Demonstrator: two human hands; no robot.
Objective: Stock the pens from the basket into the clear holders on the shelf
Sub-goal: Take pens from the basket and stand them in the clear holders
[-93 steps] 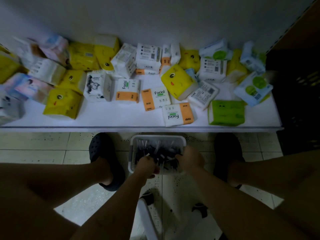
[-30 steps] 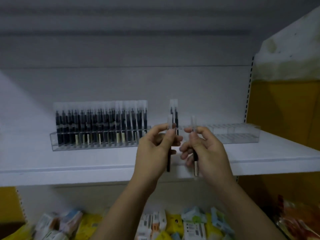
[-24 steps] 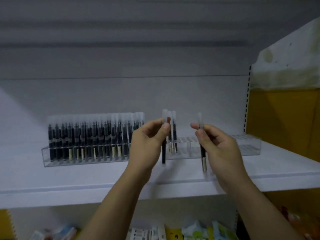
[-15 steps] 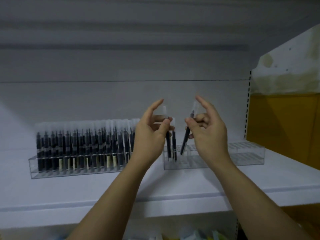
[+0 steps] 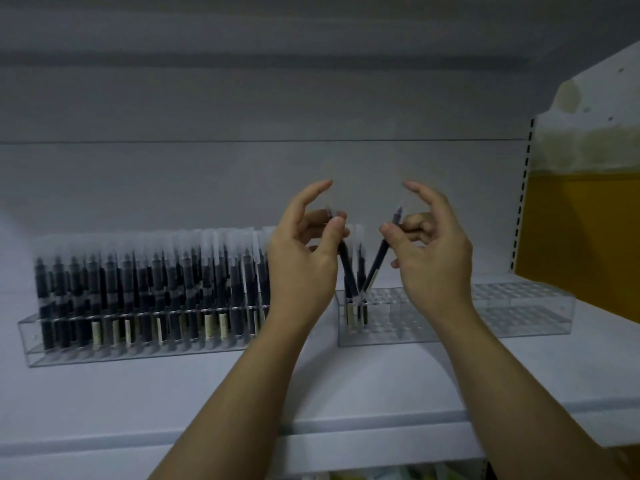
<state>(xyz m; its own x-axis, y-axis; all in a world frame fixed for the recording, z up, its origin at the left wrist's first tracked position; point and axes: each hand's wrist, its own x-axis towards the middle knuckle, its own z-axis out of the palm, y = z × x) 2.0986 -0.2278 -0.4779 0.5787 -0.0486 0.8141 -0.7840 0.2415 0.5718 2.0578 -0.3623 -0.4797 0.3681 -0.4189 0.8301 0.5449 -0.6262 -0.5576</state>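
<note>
Two clear holders stand on the white shelf (image 5: 346, 386). The left holder (image 5: 31, 344) is packed with several dark pens with clear caps. The right holder (image 5: 512, 317) is mostly vacant, with a couple of pens upright at its left end (image 5: 360, 271). My left hand (image 5: 304, 258) pinches a dark pen (image 5: 346, 268) by its cap, the lower end over the right holder's left slots. My right hand (image 5: 433, 254) pinches another dark pen (image 5: 375, 268), tilted, its lower end at the same slots. The basket is out of view.
The shelf's grey back wall rises behind the holders. A yellow side panel (image 5: 581, 244) and a perforated upright (image 5: 521, 202) close off the right. Tissue packs peek out below the shelf's front edge (image 5: 381, 474).
Since the earlier frames the view rose from the basket on the floor to the shelf. Both hands brought a pen up and lowered the ends toward the right holder's left slots.
</note>
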